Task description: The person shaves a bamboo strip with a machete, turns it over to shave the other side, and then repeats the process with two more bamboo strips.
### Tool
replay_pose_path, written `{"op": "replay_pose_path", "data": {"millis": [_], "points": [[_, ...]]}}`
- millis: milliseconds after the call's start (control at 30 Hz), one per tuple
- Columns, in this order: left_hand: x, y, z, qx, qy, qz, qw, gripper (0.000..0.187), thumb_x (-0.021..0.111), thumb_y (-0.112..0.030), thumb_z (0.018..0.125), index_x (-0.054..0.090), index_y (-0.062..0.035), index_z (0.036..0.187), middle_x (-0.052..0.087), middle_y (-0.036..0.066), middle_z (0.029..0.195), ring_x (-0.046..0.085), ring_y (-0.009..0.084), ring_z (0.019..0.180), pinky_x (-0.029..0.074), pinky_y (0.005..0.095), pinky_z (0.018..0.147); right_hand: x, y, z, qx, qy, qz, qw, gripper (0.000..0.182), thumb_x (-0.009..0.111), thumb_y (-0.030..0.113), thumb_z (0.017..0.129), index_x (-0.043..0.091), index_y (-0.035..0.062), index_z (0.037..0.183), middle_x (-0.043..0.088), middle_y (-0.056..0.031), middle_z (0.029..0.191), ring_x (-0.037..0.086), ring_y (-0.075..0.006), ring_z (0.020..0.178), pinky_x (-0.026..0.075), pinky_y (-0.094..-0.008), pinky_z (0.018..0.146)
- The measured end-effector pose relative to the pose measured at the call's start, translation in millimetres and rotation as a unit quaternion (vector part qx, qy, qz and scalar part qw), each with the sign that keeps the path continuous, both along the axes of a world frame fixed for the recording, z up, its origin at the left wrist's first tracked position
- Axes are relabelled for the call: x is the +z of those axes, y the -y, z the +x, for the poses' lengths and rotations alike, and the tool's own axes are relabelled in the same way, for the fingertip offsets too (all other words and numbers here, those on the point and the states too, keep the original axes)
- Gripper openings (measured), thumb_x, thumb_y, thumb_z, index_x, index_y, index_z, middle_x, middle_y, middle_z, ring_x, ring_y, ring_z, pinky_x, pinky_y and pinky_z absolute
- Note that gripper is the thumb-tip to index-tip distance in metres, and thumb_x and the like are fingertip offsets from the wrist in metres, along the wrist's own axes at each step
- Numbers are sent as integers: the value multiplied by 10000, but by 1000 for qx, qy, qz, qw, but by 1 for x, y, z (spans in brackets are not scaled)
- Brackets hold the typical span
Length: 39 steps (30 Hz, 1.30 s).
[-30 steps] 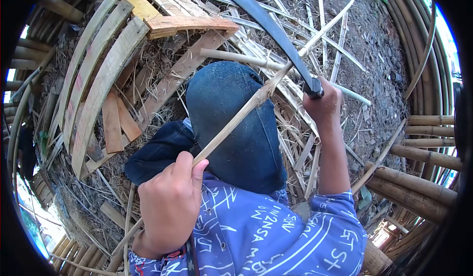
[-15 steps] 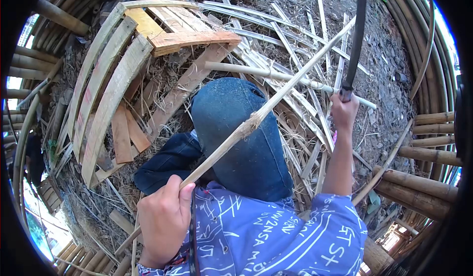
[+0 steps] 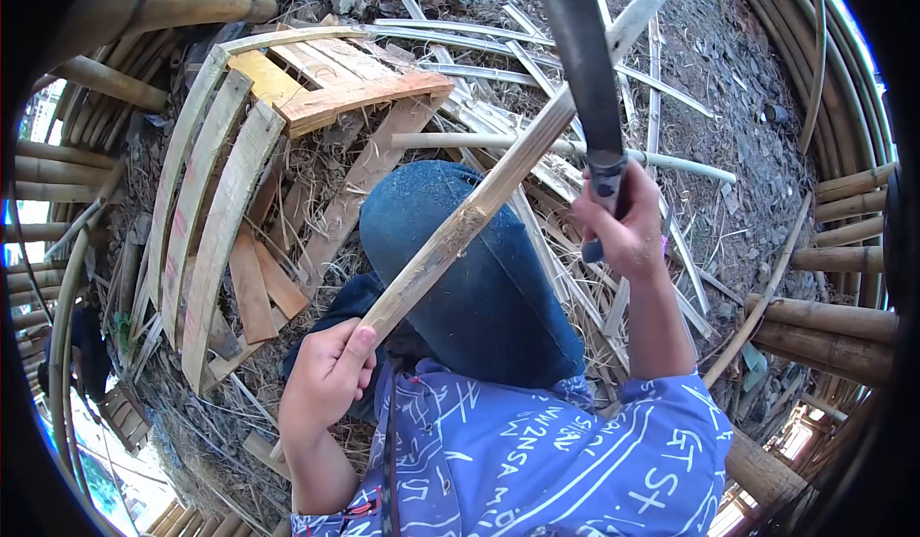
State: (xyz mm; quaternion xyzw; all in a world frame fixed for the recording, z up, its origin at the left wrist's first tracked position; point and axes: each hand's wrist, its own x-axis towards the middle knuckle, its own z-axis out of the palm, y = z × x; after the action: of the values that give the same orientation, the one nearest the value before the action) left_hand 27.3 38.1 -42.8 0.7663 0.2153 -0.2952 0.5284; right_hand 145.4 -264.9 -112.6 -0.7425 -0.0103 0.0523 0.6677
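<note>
My left hand (image 3: 326, 372) is closed round the lower end of a long split bamboo strip (image 3: 513, 168), near my waist. The strip slants up to the right across my knee (image 3: 422, 221), with a knot partway along it. In my right hand (image 3: 630, 226) is the handle of a machete (image 3: 585, 53). Its dark, wide blade points up and away, overlapping the upper part of the strip in this view. Behind the blade, a thin pale bamboo pole (image 3: 704, 164) lies on the ground.
At the left stands a slatted wooden frame (image 3: 225, 211), beside a small wooden box (image 3: 355, 96). Pale bamboo strips (image 3: 498, 72) and shavings litter the ground ahead. Stacked bamboo poles (image 3: 829, 326) line the right side.
The machete has come down and left, from raised at the right to over the strip. The strip has turned, showing a broader face, and its far end reaches higher.
</note>
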Motion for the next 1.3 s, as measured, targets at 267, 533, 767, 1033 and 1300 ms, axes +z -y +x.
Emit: {"op": "replay_pose_path", "data": {"millis": [267,533,767,1033,1300], "points": [[3,-1,1,-60,85,94,990,394,503,-257,980,541,30,712,482,116,529,497,164,453,373,329,469,1,-14,5,-72,50,-189,978,133,590,39,756,534,8,872,420,22,616,369,-79,563,331,-263,519],[14,5,2,-72,105,132,983,392,499,-253,980,530,25,706,513,143,541,508,243,450,388,351,477,-17,-16,-2,-45,-37,-71,996,132,571,18,717,505,19,831,409,29,640,368,-74,590,325,-262,533],[15,6,4,-83,105,136,982,394,498,-259,981,533,24,710,501,141,539,491,239,443,379,347,474,-28,-10,-10,-44,-65,-40,996,142,591,26,701,459,50,745,405,25,651,376,-72,607,334,-273,543],[5,3,2,-68,94,91,989,393,505,-264,981,528,19,709,499,107,537,479,162,462,366,318,473,-15,14,15,-13,-74,-40,996,163,611,-7,709,463,62,705,424,51,610,399,-57,570,341,-257,521],[7,-5,5,-81,117,112,984,387,498,-260,986,524,10,709,476,71,528,448,134,459,352,300,461,-16,21,12,29,-107,-37,993,162,605,-29,694,478,60,737,461,36,599,462,-63,508,364,-240,473]]}}
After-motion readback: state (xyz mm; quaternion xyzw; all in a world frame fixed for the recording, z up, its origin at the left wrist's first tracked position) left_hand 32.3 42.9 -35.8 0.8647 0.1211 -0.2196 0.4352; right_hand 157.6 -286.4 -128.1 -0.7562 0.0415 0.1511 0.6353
